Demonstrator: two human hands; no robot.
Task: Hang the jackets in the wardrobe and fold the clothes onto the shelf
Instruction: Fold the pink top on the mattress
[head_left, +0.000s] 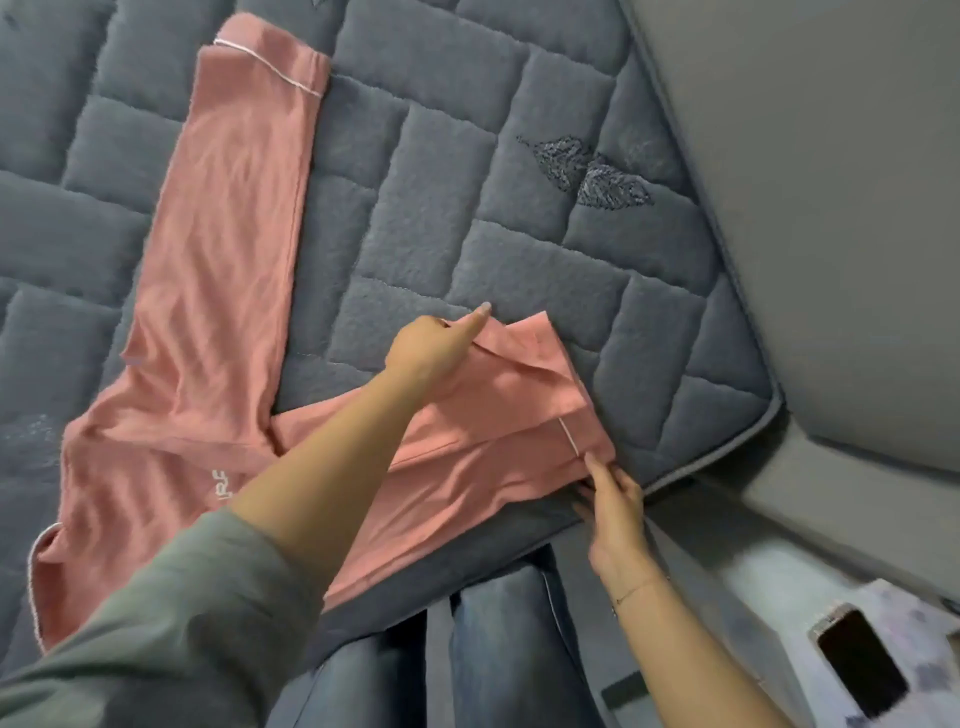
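Pink pyjama trousers (218, 270) with thin white piping lie spread on a grey quilted bed cover (467, 218). One leg stretches away to the upper left. The other leg runs right along the bed's near edge, its end folded back on itself. My left hand (436, 348) presses on that folded end, pinching its upper edge, forefinger pointing out. My right hand (613, 493) pinches the lower corner of the same fold near the white piping, at the edge of the bed. No jacket, wardrobe or shelf is in view.
The bed's corner (763, 415) lies at the right, with grey floor (831, 208) beyond it. A dark phone (862, 670) lies on a pale patterned surface at the lower right. My legs in blue jeans (493, 649) stand against the bed's near edge.
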